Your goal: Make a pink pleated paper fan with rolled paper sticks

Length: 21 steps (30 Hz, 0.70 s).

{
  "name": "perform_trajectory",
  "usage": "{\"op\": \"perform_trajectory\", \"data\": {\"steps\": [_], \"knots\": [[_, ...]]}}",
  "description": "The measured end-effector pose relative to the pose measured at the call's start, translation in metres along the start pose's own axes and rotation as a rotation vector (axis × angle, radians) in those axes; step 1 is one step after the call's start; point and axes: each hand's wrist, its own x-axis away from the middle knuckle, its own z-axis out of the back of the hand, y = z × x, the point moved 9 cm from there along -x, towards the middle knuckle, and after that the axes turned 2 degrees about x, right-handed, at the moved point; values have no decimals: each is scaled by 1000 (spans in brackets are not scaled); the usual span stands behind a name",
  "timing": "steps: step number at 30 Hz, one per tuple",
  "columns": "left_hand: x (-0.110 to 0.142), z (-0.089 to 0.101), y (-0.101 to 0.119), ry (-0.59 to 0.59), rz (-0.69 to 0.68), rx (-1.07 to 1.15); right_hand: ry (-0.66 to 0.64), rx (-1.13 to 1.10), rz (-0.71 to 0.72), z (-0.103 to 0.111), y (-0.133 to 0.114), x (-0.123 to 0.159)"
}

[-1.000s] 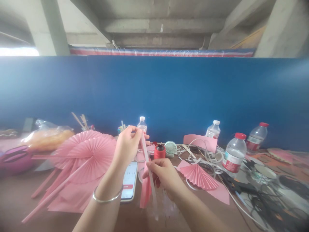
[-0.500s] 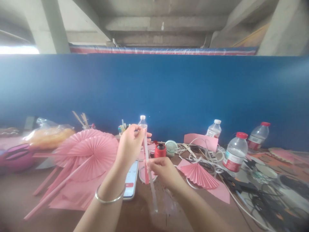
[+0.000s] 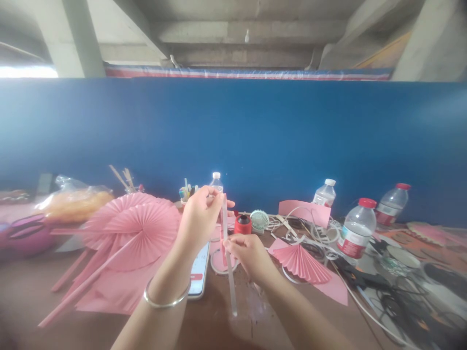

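My left hand [image 3: 199, 218], a silver bangle on its wrist, pinches the top of a folded pink paper strip [image 3: 223, 228] held upright above the table. Lower down, my right hand [image 3: 246, 253] grips the same strip together with a long pale translucent strip [image 3: 231, 287] that hangs toward the table. Behind my hands lie a phone [image 3: 199, 272] with its screen lit and a tape ring [image 3: 219, 262]. A red thread spool [image 3: 242, 224] stands just beyond.
Round pink paper fans on sticks [image 3: 138, 228] lie at the left, a half-open pink fan [image 3: 301, 262] at the right. Water bottles [image 3: 355, 228], a small white fan [image 3: 259, 220], loose white strips, cables and a plastic bag [image 3: 73, 199] crowd the brown table before a blue wall.
The pink strip has been drawn up and closed flatter between my hands. My right hand has risen slightly toward my left; the pink paper no longer hangs below it.
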Motion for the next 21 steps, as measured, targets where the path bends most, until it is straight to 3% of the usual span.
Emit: {"op": "perform_trajectory", "data": {"steps": [6,10,16,21], "knots": [[1,-4,3,-36,-18,-22,103,64,58,5,11,-7],[2,-5,4,-46,-19,-15,62,22,78,2,8,-6],[1,-5,1,-42,-4,25,87,-69,11,1,19,-6],[2,-6,5,-47,6,57,55,-303,-93,-8,30,-8]]}}
